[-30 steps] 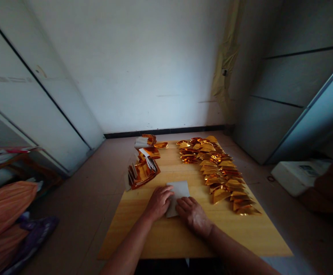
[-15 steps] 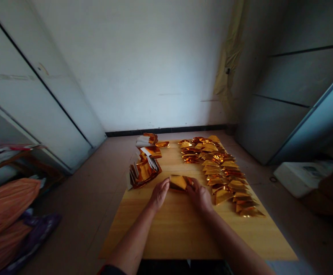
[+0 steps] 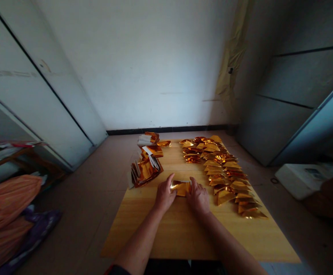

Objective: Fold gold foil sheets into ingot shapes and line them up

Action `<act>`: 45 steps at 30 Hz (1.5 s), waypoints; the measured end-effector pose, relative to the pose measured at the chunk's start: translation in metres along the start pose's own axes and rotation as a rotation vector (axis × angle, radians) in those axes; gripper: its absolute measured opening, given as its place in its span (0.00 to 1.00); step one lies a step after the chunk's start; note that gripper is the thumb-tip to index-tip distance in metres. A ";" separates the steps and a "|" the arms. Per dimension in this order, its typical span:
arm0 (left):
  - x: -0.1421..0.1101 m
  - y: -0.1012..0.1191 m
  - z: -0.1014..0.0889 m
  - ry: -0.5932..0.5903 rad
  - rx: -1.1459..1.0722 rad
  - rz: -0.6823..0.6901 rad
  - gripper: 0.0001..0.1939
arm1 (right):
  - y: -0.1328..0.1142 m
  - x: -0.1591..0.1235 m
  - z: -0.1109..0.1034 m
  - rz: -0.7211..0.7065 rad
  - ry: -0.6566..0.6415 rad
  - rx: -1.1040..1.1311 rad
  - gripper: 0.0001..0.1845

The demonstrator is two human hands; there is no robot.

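A small folded piece of gold foil [image 3: 180, 188] with a shiny face lies on the pale wooden table [image 3: 166, 236], held between my hands. My left hand [image 3: 164, 194] grips its left end, with the fingers raised slightly. My right hand [image 3: 197, 198] presses against its right end. To the left stands a loose stack of gold foil sheets with white backing [image 3: 145, 172]. Rows of folded gold foil triangles [image 3: 218, 168] run along the right side of the table, close to my right hand.
A smaller bundle of foil and white paper [image 3: 148, 140] sits at the table's far end. Orange sacks [image 3: 7, 210] and a purple bag [image 3: 37, 225] lie on the floor at left. A white box [image 3: 304, 179] sits at right, beyond the table's edge.
The white sheet under my hands a second ago has given way to a gold-faced piece, which is now folded narrower. My hands have drawn closer to its two ends.
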State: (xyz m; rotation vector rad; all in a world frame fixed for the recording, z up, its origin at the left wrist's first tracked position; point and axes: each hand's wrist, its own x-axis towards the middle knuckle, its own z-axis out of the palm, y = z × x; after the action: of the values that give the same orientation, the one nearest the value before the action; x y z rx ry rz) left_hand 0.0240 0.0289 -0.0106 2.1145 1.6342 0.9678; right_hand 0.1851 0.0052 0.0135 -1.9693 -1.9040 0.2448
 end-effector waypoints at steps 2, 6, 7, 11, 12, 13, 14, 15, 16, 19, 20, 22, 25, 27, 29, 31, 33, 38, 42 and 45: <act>-0.001 0.000 0.002 0.001 0.011 0.041 0.36 | -0.001 0.000 -0.002 -0.007 -0.007 -0.019 0.28; -0.002 0.004 0.001 -0.021 0.072 0.096 0.36 | 0.000 0.003 -0.004 -0.037 -0.041 -0.039 0.20; -0.003 0.005 0.001 -0.027 0.093 0.101 0.36 | 0.001 0.004 -0.004 -0.039 -0.040 -0.041 0.18; -0.002 0.008 -0.001 -0.023 0.161 0.135 0.33 | 0.005 0.007 -0.002 -0.044 -0.023 -0.047 0.14; -0.002 0.008 0.000 -0.021 0.176 0.145 0.31 | 0.006 0.008 -0.003 -0.050 -0.026 -0.046 0.14; -0.001 0.008 0.000 -0.024 0.190 0.153 0.29 | 0.007 0.009 -0.003 -0.055 -0.034 -0.045 0.14; -0.001 0.009 0.000 -0.032 0.204 0.158 0.26 | 0.008 0.010 -0.004 -0.057 -0.044 -0.044 0.13; -0.001 0.010 0.000 -0.043 0.221 0.159 0.23 | 0.008 0.011 -0.005 -0.056 -0.054 -0.044 0.13; -0.001 0.011 0.000 -0.057 0.241 0.159 0.20 | 0.009 0.012 -0.006 -0.056 -0.064 -0.045 0.13; 0.001 0.017 -0.001 -0.099 0.314 0.156 0.17 | 0.009 0.014 -0.009 -0.052 -0.083 -0.063 0.11; 0.001 0.018 -0.002 -0.112 0.334 0.158 0.16 | 0.009 0.014 -0.010 -0.050 -0.089 -0.074 0.11; 0.002 0.020 -0.003 -0.127 0.360 0.163 0.15 | 0.008 0.014 -0.010 -0.050 -0.105 -0.099 0.11; 0.002 0.021 -0.003 -0.130 0.364 0.170 0.14 | 0.009 0.014 -0.008 -0.050 -0.118 -0.096 0.12; 0.003 0.021 -0.002 -0.127 0.359 0.166 0.13 | 0.010 0.014 -0.007 -0.034 -0.111 -0.064 0.13; 0.003 0.020 -0.001 -0.120 0.354 0.157 0.12 | 0.010 0.015 -0.007 -0.005 -0.108 -0.043 0.14; 0.003 0.021 0.000 -0.120 0.350 0.154 0.12 | 0.010 0.016 -0.007 0.015 -0.124 -0.047 0.13; 0.003 0.021 -0.001 -0.127 0.354 0.149 0.12 | 0.009 0.017 -0.009 0.018 -0.137 -0.066 0.11; 0.005 0.021 -0.002 -0.156 0.409 0.148 0.14 | 0.006 0.020 -0.010 0.019 -0.142 -0.134 0.11; 0.005 0.018 0.000 -0.161 0.415 0.184 0.14 | 0.007 0.020 -0.009 0.028 -0.142 -0.104 0.11; 0.005 0.017 0.002 -0.146 0.419 0.188 0.14 | 0.009 0.017 -0.006 0.062 -0.116 -0.057 0.13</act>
State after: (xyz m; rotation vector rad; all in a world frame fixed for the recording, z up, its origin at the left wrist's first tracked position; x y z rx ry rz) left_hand 0.0386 0.0286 -0.0002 2.5814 1.7025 0.5330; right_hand 0.1971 0.0213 0.0183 -2.0962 -1.9429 0.3328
